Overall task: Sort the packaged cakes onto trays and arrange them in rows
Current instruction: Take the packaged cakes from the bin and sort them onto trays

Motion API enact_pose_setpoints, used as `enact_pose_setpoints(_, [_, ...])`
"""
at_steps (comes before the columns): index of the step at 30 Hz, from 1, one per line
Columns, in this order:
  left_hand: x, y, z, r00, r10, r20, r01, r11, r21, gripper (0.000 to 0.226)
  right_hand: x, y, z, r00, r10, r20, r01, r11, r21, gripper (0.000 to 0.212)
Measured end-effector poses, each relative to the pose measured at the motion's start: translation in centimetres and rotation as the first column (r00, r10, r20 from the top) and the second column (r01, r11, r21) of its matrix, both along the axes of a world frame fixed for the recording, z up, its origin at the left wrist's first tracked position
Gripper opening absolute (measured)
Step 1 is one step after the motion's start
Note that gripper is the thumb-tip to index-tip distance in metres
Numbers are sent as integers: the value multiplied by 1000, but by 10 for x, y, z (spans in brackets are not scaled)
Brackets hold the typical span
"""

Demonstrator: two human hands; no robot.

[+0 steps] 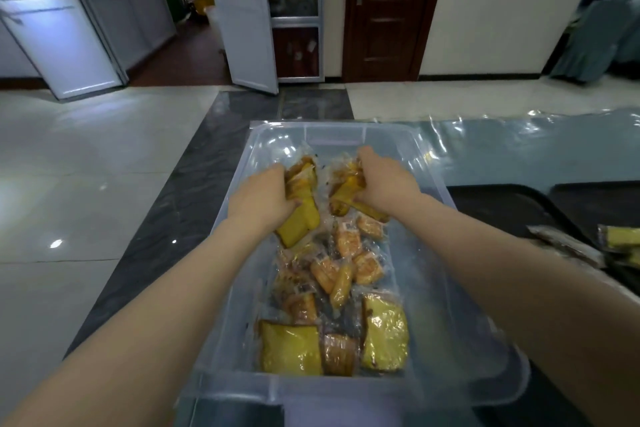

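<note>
Both hands are down in the clear plastic bin (429, 191), each with a grab of wrapped cakes. The left hand (263, 198) is clenched around a bunch of yellow sponge cakes (301, 215): fingers curl over the top of the bundle on its far side, the thumb tucks in against the near face, and the long yellow slabs stick out below the palm, pointing down toward the near-left. The right hand (384, 180) is wrapped round its own bundle of cakes (349, 191), fingers buried in the crinkly wrappers on the left side of the hand, and the yellow ends poke out under the thumb. How many packs each hand has is hard to say, the wrappers blur together, maybe two or three apiece.

Both bundles sit over the far half of the bin, close together but not touching. Under and nearer than them, the loose cakes (346, 270) lie scattered along the bin floor: small orange-brown ones in a jumble through the middle, then two flat yellow squares (291, 348) at the near end with a brown cake (339, 354) between them.

The bin stands on a shiny blue plastic sheet (519, 149). Off to the right there's a black tray (512, 208) with a second one just beside it, and a few wrapped cakes on the tray (620, 239) at the frame's right edge. Behind it all: glossy tiled floor (86, 156), a dark wooden door (388, 10).
</note>
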State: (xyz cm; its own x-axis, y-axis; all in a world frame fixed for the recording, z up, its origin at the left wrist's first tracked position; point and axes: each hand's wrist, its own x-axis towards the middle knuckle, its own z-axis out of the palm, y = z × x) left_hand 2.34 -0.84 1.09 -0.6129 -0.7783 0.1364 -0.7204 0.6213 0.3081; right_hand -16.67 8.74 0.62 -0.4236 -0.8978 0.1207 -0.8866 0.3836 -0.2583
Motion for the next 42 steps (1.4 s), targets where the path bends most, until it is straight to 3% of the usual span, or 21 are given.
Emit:
enact_pose_setpoints(7, [18,31,20,983,27,-183,-31,999,-19,34,17,49,19,989,3,149,36,966,-258,47])
enact_pose_setpoints(12, [11,51,30,880,38,-473,-28,999,28,48,16,75,23,881,43,471,265,780,-567,51])
enact_pose_setpoints(17, [-14,82,38,815,-7,-580,38,998,42,54,2,98,30,889,66,453,289,688,-666,53])
enact_pose_setpoints(24, [-98,148,56,769,-58,-636,135,988,73,61,-65,172,41,944,49,326,217,651,-727,61])
enact_pose_setpoints(31, [-257,263,52,767,-193,-612,282,958,52,77,-212,302,20,973,-47,226,206,616,-760,57])
enact_pose_setpoints(38, [-414,400,-13,799,-273,-536,441,871,215,100,-360,461,-39,947,-302,105,301,730,-613,53])
enact_pose_setpoints(42, [-470,458,-68,820,-252,-515,497,759,421,101,-403,535,-86,935,-351,56,339,835,-433,54])
